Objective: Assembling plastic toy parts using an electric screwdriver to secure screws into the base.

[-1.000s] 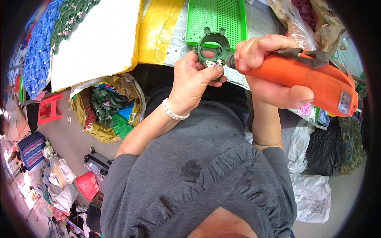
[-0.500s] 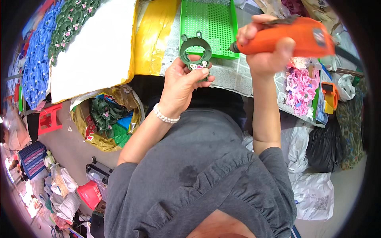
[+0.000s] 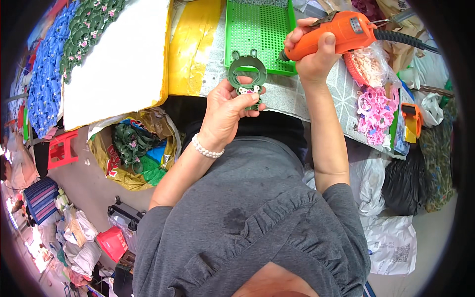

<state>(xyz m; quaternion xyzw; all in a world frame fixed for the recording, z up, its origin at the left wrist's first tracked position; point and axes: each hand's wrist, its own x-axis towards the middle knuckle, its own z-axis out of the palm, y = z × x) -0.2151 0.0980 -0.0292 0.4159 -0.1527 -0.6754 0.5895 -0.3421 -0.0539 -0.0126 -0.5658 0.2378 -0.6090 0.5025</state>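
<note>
Left hand (image 3: 228,110) pinches the lower end of a dark green plastic ring-shaped piece (image 3: 247,74), fingers closed on it, holding it upright over the near edge of the bright green perforated plastic tray (image 3: 257,29). Right hand (image 3: 311,52) is wrapped tight around an orange corded handheld power tool (image 3: 341,32), tip pointing left, just beside the ring's upper right. Pink plastic pieces (image 3: 373,111) lie to the right on the table.

Green pegboard tray (image 3: 257,34) top and orange tool's (image 3: 341,32) cable cut off.
</note>
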